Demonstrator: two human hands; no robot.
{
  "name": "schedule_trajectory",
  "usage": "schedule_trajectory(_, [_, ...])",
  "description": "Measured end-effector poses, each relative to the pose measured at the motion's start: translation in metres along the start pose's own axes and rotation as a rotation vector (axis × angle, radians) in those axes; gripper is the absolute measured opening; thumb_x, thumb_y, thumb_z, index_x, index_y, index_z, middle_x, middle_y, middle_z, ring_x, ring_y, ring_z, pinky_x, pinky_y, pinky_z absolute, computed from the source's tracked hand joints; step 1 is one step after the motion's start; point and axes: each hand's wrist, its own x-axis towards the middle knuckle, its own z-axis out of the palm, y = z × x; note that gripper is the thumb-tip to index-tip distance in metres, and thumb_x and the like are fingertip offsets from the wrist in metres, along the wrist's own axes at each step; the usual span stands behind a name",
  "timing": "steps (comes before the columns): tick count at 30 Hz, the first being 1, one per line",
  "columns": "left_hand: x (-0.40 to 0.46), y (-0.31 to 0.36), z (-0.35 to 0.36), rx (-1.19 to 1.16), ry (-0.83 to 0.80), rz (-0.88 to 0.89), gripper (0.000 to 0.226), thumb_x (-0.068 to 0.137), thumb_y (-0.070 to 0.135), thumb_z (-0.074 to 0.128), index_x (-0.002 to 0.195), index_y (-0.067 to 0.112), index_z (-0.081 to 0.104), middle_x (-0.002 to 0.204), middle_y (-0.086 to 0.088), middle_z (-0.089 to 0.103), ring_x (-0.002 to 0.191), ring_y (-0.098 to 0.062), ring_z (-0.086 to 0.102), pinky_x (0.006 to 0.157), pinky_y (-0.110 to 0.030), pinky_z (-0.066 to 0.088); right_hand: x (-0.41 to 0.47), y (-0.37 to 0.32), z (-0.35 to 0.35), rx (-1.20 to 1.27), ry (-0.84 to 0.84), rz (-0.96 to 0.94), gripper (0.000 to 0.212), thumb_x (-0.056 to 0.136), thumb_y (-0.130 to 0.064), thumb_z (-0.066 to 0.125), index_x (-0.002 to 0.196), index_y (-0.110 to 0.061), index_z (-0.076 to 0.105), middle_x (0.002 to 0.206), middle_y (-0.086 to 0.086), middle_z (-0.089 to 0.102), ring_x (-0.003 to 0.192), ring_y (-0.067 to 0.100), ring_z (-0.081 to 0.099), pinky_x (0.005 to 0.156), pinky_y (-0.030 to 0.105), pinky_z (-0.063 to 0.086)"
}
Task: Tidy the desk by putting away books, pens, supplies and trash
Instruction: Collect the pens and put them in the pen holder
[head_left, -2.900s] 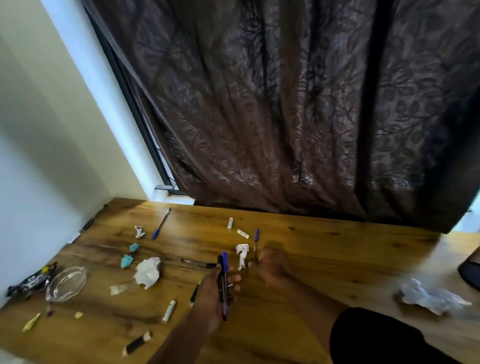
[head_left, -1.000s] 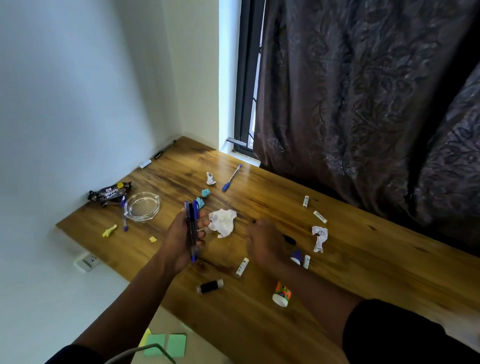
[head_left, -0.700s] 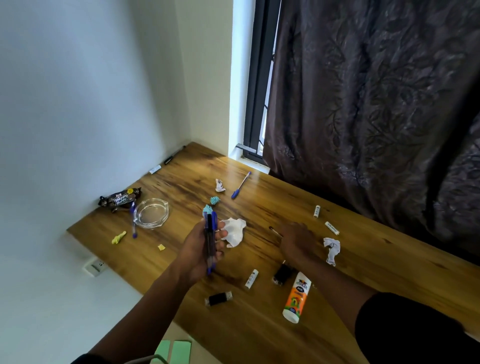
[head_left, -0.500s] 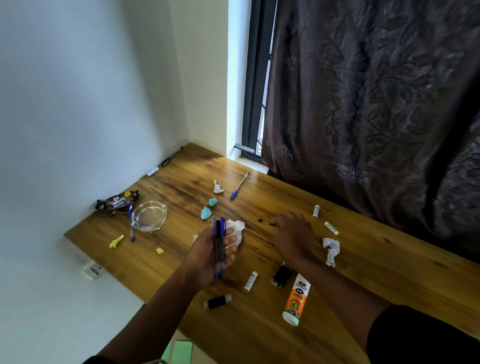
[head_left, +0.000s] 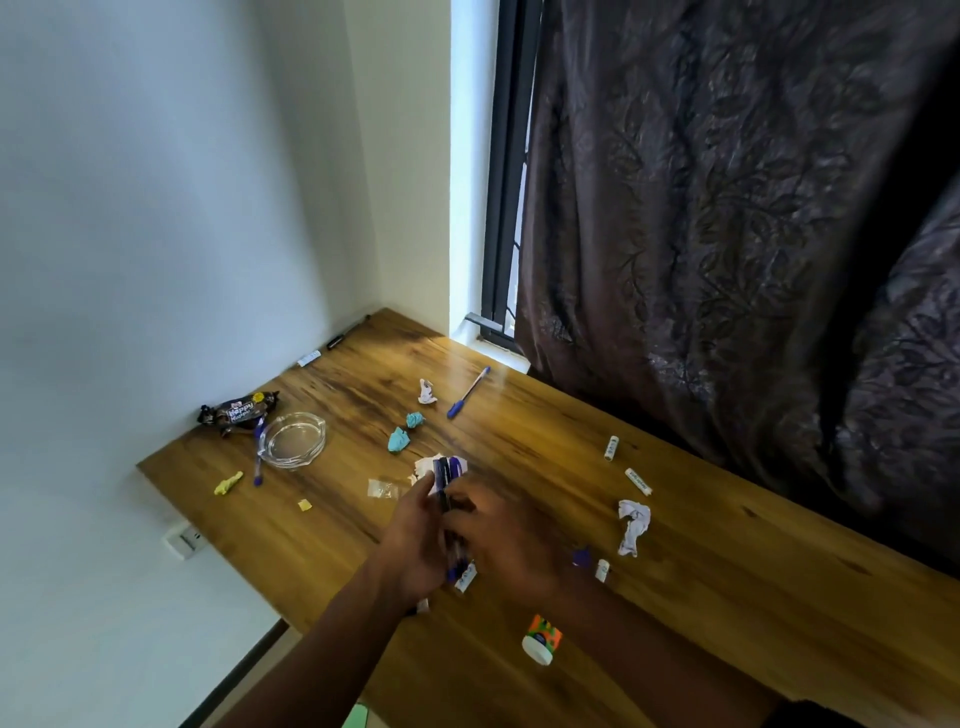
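Half a second back the right hand (head_left: 501, 535) was spread low over the desk (head_left: 727, 582) near the crumpled white tissue (head_left: 634, 525); now it has swung across to meet the left hand (head_left: 415, 540), and the two overlap just above the wood. That left hand grips a bundle of pens (head_left: 445, 483), blue and dark caps poking up past its fingers, over a white paper wad that is mostly hidden behind them. The right hand's fingers curl in against the bundle, apparently adding a pen to it, though motion blur keeps me from saying what, if anything, it pinches (I cannot tell).

So the step in hand looks like pen gathering, and early in it. A blue pen (head_left: 468, 393) lies loose toward the window, another sits beside the glass dish (head_left: 294, 440), and a black marker (head_left: 347, 332) rests against the wall. Trash is untouched: the snack wrapper (head_left: 240, 411), teal paper scraps (head_left: 399, 440), a yellow scrap (head_left: 228, 483). A glue bottle (head_left: 542, 639) lies near the front edge.

Next, I would guess, the left hand needs a firmer grip on the bundle before the right reaches far for the blue pen.
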Motion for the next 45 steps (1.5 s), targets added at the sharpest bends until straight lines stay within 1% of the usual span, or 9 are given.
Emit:
schedule_trajectory(6, [0.001, 0.003, -0.007, -0.103, 0.005, 0.024, 0.054, 0.100, 0.054, 0.053, 0.125, 0.009, 0.070, 0.106, -0.016, 0.071, 0.096, -0.031, 0.069, 0.085, -0.044, 0.053, -0.001, 0.007, 0.010, -0.061, 0.056, -0.090, 0.031, 0.088, -0.014, 0.061, 0.116, -0.020, 0.072, 0.122, -0.002, 0.063, 0.107, 0.016, 0.061, 0.084, 0.032, 0.059])
schedule_trajectory(10, [0.015, 0.028, -0.009, -0.137, 0.006, 0.062, 0.044, 0.095, 0.047, 0.061, 0.109, 0.006, 0.069, 0.097, -0.010, 0.070, 0.077, -0.022, 0.065, 0.066, -0.032, 0.053, 0.035, 0.016, -0.003, -0.007, 0.207, 0.143, 0.040, 0.087, -0.027, 0.041, 0.109, -0.020, 0.074, 0.112, -0.002, 0.067, 0.098, 0.016, 0.063, 0.080, 0.031, 0.055])
schedule_trajectory(13, [0.027, 0.052, -0.014, -0.116, 0.015, 0.067, 0.044, 0.102, 0.046, 0.052, 0.113, 0.005, 0.066, 0.093, -0.008, 0.068, 0.070, -0.019, 0.065, 0.059, -0.030, 0.054, 0.071, 0.047, 0.005, -0.083, 0.208, 0.281, 0.031, 0.097, -0.016, 0.050, 0.118, -0.020, 0.072, 0.117, -0.002, 0.067, 0.104, 0.016, 0.062, 0.086, 0.028, 0.050])
schedule_trajectory(25, [0.047, 0.135, -0.054, 0.044, 0.010, 0.084, 0.046, 0.107, 0.038, 0.042, 0.126, 0.001, 0.063, 0.089, -0.009, 0.065, 0.073, -0.020, 0.062, 0.062, -0.032, 0.055, 0.191, 0.118, 0.071, -0.147, -0.203, 0.462, 0.059, 0.088, -0.012, 0.067, 0.143, -0.030, 0.057, 0.156, -0.004, 0.046, 0.139, 0.025, 0.045, 0.112, 0.037, 0.043])
schedule_trajectory(27, [0.052, 0.145, -0.061, 0.053, 0.018, 0.078, 0.049, 0.108, 0.039, 0.041, 0.129, 0.001, 0.062, 0.092, -0.010, 0.066, 0.076, -0.022, 0.064, 0.062, -0.033, 0.056, 0.198, 0.126, 0.080, -0.201, -0.221, 0.467, 0.057, 0.083, -0.011, 0.072, 0.134, -0.032, 0.063, 0.150, -0.004, 0.052, 0.134, 0.027, 0.049, 0.106, 0.039, 0.048])
schedule_trajectory(32, [0.059, 0.162, -0.072, 0.010, -0.021, 0.031, 0.044, 0.107, 0.040, 0.042, 0.125, 0.005, 0.063, 0.096, -0.010, 0.066, 0.083, -0.023, 0.065, 0.072, -0.037, 0.056, 0.198, 0.130, 0.088, -0.422, -0.123, 0.369, 0.027, 0.075, -0.015, 0.080, 0.096, -0.030, 0.073, 0.097, -0.007, 0.068, 0.087, 0.017, 0.062, 0.070, 0.029, 0.054])
schedule_trajectory(40, [0.086, 0.170, -0.065, -0.142, 0.059, 0.112, 0.048, 0.106, 0.043, 0.045, 0.128, 0.004, 0.061, 0.096, -0.012, 0.072, 0.085, -0.026, 0.071, 0.078, -0.042, 0.061, 0.216, 0.092, 0.043, -0.264, 0.387, 0.359, 0.021, 0.098, -0.016, 0.062, 0.116, -0.016, 0.074, 0.105, 0.003, 0.074, 0.095, 0.020, 0.064, 0.078, 0.029, 0.050])
schedule_trajectory(43, [0.088, 0.173, -0.055, -0.152, 0.048, 0.151, 0.048, 0.106, 0.044, 0.044, 0.127, 0.004, 0.060, 0.097, -0.014, 0.073, 0.089, -0.029, 0.070, 0.093, -0.047, 0.055, 0.232, 0.049, 0.024, -0.019, 0.357, 0.355, 0.019, 0.097, -0.023, 0.067, 0.114, -0.019, 0.074, 0.097, -0.005, 0.073, 0.080, 0.005, 0.061, 0.070, 0.014, 0.044])
schedule_trajectory(45, [0.088, 0.174, -0.052, -0.149, 0.034, 0.171, 0.049, 0.106, 0.047, 0.043, 0.122, 0.005, 0.062, 0.094, -0.013, 0.072, 0.086, -0.027, 0.070, 0.099, -0.048, 0.050, 0.236, 0.025, 0.024, 0.112, 0.254, 0.361, 0.017, 0.092, -0.023, 0.072, 0.110, -0.023, 0.074, 0.090, -0.009, 0.074, 0.072, 0.002, 0.064, 0.068, 0.019, 0.055])
